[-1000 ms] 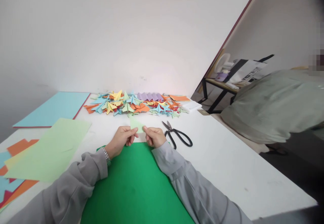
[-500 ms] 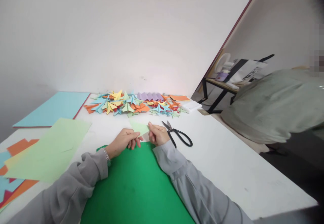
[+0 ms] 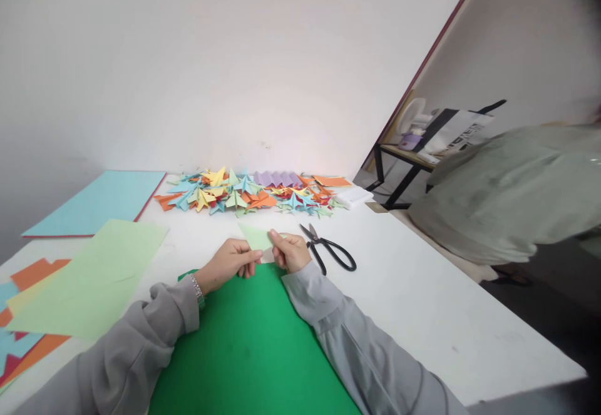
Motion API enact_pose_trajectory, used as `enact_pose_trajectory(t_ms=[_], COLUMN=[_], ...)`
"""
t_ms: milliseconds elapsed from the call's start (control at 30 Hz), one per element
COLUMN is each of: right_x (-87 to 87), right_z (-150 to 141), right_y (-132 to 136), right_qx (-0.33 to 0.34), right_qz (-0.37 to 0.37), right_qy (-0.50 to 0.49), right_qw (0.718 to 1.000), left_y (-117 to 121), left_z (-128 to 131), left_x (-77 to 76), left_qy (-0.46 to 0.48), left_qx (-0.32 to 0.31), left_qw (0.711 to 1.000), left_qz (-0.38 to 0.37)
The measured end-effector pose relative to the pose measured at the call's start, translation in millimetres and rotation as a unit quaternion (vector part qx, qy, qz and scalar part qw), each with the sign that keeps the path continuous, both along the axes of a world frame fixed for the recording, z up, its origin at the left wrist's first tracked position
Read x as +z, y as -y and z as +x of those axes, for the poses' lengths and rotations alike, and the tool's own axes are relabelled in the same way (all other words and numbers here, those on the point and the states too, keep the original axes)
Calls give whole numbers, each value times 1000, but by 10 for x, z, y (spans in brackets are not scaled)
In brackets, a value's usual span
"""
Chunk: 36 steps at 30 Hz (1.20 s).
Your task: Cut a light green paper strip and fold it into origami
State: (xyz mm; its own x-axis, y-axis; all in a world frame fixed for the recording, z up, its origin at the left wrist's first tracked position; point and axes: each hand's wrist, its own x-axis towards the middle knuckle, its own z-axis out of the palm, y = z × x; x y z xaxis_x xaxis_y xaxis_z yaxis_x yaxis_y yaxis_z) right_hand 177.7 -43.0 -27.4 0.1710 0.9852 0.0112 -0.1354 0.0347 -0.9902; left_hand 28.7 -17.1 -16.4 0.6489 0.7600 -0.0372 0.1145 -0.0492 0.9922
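Note:
A small piece of light green paper (image 3: 256, 236) is held up between my two hands, over the far edge of a green sheet (image 3: 248, 340). My left hand (image 3: 230, 258) pinches its near left corner between thumb and fingers. On the other side, my right hand (image 3: 288, 251) grips the paper's right edge with thumb and curled fingers. Black-handled scissors (image 3: 331, 247) lie half open just right of my right hand. My fingers hide part of the paper.
Folded paper planes (image 3: 253, 199) lie heaped along the wall, with a pleated purple paper (image 3: 277, 179) behind. Larger green paper (image 3: 89, 277) and coloured scraps (image 3: 35, 274) cover the left side, below a light blue sheet (image 3: 98, 202). At right, a person in a grey-green top (image 3: 507, 189) is near the table.
My right thumb and fingers have shifted slightly left along the paper, and my left fingers have drawn closer together. The paper remains held by both hands.

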Motion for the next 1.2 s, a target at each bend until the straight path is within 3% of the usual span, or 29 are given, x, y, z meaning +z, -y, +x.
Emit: enact_pose_trajectory(t_ms=[267,400,533,667,833,1100,1200], right_x=[-10,-25,-3,12,8,16,25], right_z=[-17,-4,-30,-60,-39,-29,-38], right_y=[-15,-23,5,19,10,22,27], right_qx=[-15,29,88,118,128,121,122], right_qz=[-19,-22,-18,-24,-35,-40,-40], right_qy=[0,-6,58,31,5,-10,-9], right_qw=[1000,999,994,992,991,992,992], left_y=[-8,1,1,3,20,-4,-15], left_z=[-1,-23,-13,12,14,15,8], left_x=[5,13,19,33,62,29,22], left_qy=[16,13,19,16,20,58,58], left_qx=[5,5,2,24,60,98,84], left_qw=[999,999,1000,1000,998,993,995], left_qz=[-35,-34,-20,-11,17,-9,-16])
